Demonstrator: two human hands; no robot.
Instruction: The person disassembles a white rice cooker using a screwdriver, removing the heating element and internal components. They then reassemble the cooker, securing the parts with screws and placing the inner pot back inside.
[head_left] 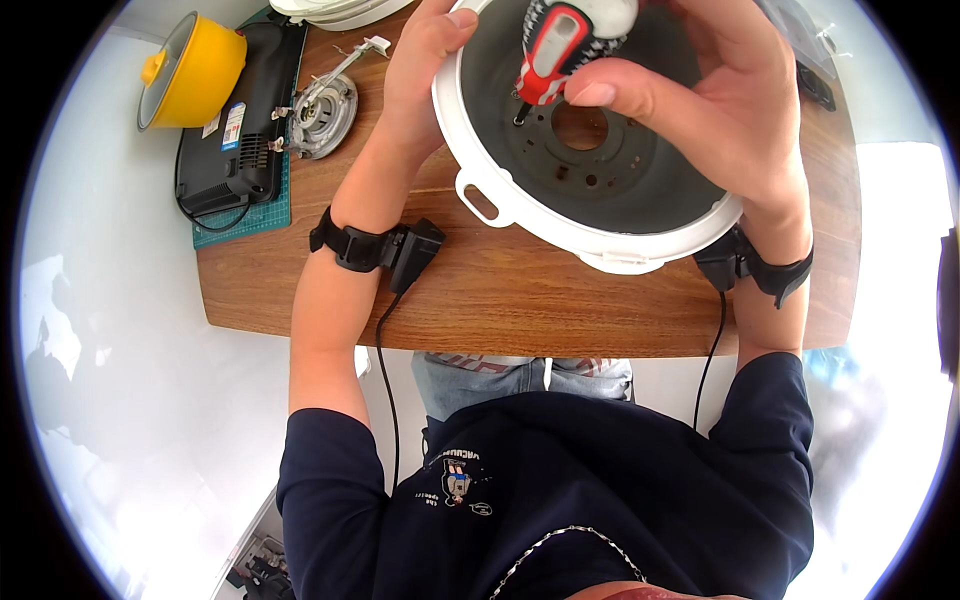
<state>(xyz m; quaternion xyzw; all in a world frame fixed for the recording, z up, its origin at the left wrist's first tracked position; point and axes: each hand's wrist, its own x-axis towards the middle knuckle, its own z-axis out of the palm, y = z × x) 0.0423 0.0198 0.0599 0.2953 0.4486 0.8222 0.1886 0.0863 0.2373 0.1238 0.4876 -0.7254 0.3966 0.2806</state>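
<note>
A round housing, which looks like a rice cooker body, is tilted toward me above the table. It has a white plastic rim with a loop-shaped lug and a grey metal inside. My left hand grips its left side, thumb at the rim, the other fingers mostly hidden. Reaching over the opening, my right hand holds a red, white and black screwdriver, thumb against the handle; its other fingers are partly cut off. The dark shaft points down at a small screw spot beside the large hole in the housing's bottom.
On the wooden table, left of my left forearm, lies a round metal heating plate with brackets. Farther left a black flat appliance sits on a green mat, with a yellow pot. White round parts lie at the back.
</note>
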